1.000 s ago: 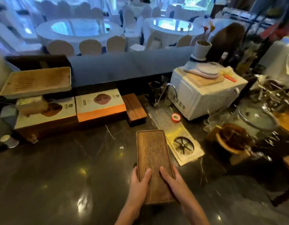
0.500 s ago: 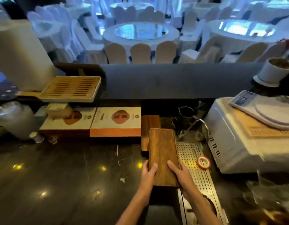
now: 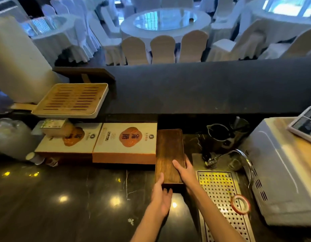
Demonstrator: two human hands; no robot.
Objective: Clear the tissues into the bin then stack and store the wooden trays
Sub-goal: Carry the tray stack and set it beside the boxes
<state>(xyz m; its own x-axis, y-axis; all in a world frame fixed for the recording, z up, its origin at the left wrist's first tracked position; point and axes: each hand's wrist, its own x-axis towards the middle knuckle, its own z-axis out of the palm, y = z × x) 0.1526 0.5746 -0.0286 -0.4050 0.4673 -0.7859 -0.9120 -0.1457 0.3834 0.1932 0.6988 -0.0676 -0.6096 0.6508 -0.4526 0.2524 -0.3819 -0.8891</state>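
Note:
A long dark wooden tray (image 3: pixel 169 151) lies lengthwise at the back of the black counter, flush against the right side of a white-and-orange box (image 3: pixel 125 142). It seems to rest on another dark tray, mostly hidden beneath it. My left hand (image 3: pixel 160 196) holds its near end, thumb on top. My right hand (image 3: pixel 183 170) grips its right edge, thumb on the top face. A pale slatted bamboo tray (image 3: pixel 71 100) sits raised at the left. A small white tissue scrap (image 3: pixel 131 221) lies on the counter near my left forearm.
A second box (image 3: pixel 69 138) sits left of the first. To the right are a perforated metal drain board (image 3: pixel 219 193) with a red tape roll (image 3: pixel 240 204), a tap (image 3: pixel 238 152), a dark jug (image 3: pixel 219 131) and a white appliance (image 3: pixel 282 172). A raised dark ledge (image 3: pixel 203 84) runs behind.
Both hands have carried the dark tray away from me, from the open counter to the spot beside the boxes. The view has swung left and closer.

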